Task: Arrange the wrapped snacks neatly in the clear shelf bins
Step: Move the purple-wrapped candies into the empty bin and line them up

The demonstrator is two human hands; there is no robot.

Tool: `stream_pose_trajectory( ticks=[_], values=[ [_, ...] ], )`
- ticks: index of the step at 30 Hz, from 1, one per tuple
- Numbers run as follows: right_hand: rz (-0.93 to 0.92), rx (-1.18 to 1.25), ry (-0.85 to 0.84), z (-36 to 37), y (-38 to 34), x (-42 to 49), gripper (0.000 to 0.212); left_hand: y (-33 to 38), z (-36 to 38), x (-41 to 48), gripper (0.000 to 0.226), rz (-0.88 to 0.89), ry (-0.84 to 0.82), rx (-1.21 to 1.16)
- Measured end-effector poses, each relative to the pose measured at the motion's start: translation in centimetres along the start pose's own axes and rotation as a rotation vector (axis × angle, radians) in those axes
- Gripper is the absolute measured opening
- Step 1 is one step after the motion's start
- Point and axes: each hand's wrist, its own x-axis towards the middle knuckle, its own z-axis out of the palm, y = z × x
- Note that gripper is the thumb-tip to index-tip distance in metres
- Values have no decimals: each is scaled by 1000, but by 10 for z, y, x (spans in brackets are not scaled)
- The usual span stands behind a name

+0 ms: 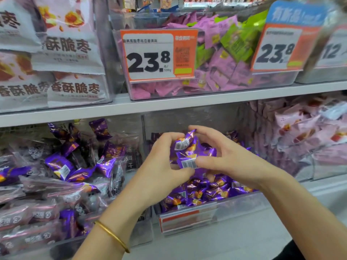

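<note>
White store shelving is carrying rows of clear bins, with an orange price tag hanging on an upper one. Over the middle lower bin, the left hand and right hand are cupping a cluster of purple wrapped snacks between curled fingers, thumbs pressing in from below. Loose purple snacks are lying heaped in that bin just underneath.

Orange price tag on the middle clear bin up top reads 23.8 元/500g. Next tag to the right also says 23.8, with a blue topper reading 有新品. Far-right tag shows 12, the rest is blurred. White bags on the left say 香酥脆枣.
</note>
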Motion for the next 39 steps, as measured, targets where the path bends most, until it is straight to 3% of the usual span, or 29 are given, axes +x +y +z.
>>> stream_pose_trajectory(
  ticks=[3, 8, 10, 13, 16, 21, 30, 35, 39],
  values=[
    [34, 123, -93, -16, 6, 0, 75, 3, 4, 4, 59, -29, -36, 63],
    [109, 117, 10, -25, 17, 4, 61, 3, 8, 10, 102, 37, -56, 495],
    [141, 154, 70, -29, 20, 4, 54, 2, 0, 12, 92, 116, -15, 610],
    [213, 154, 210, -39, 24, 0, 43, -8, -16, 16, 57, 198, 142, 742],
    [344, 59, 205, -39, 32, -5, 43, -21, -19, 19, 37, 170, 238, 712],
    [470, -42, 152, -21, 39, -1, 42, -28, -12, 18, 32, 87, 262, 602],
    [494, -237, 171, -7, 35, 0, 48, -26, -13, 15, 30, 83, 253, 598],
    [442, -550, 133, -7, 42, -1, 75, -26, -12, 15, 30, 75, 250, 592],
    [406, -612, 112, -8, 42, -2, 81, -25, -13, 14, 30, 71, 252, 586]
  ],
)
